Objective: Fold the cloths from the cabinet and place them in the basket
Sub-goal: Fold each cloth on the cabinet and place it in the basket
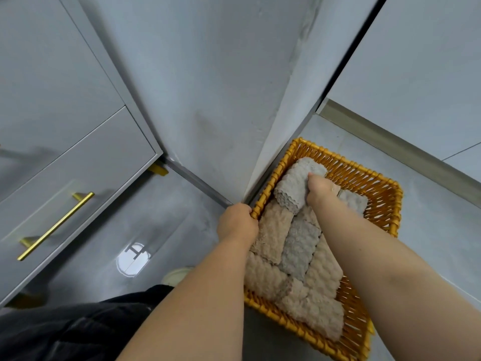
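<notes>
Grey floor (166, 225) held the wicker basket (364, 179) — your left hand (236, 222) gripped its rim, your right hand (321, 190) curled its fingers (316, 179) round a grey folded cloth (292, 186) inside.

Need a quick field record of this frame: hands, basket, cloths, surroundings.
left hand: grips the basket's left rim
right hand: holds a folded grey cloth at the basket's far end
basket: orange wicker, on the grey floor, against a wall corner
folded cloths: beige and grey, packed side by side inside the basket
cabinet drawer: grey, shut, gold bar handle, at left
</notes>
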The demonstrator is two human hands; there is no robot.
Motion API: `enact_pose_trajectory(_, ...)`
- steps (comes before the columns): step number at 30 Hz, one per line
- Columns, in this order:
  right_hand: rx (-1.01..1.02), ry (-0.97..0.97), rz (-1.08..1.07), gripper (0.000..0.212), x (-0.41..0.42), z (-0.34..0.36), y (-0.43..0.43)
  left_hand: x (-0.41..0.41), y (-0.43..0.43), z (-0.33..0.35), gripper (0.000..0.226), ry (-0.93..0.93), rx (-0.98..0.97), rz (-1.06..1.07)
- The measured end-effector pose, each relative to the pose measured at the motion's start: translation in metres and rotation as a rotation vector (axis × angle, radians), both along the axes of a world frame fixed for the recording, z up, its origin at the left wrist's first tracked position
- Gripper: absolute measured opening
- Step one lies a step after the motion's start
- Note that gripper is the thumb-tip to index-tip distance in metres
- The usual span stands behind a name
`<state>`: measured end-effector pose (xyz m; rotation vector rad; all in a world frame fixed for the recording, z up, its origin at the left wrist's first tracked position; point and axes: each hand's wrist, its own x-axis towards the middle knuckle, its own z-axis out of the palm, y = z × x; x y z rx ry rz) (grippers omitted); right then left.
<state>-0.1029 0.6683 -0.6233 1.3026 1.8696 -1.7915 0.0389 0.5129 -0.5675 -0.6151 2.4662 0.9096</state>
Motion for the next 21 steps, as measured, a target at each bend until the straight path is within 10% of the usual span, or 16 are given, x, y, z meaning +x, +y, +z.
enact_pose_trajectory(11,0.626,0.105,0.31,0.04,0.001,-0.021,-0.003,-0.003,0.0,-0.006,0.01,-0.034,0.003,-0.001)
enact_pose_trajectory(21,1.309,0.801,1.062,0.024,0.018,-0.02,0.005,-0.005,-0.001,-0.006,0.043,-0.064,-0.004,-0.005)
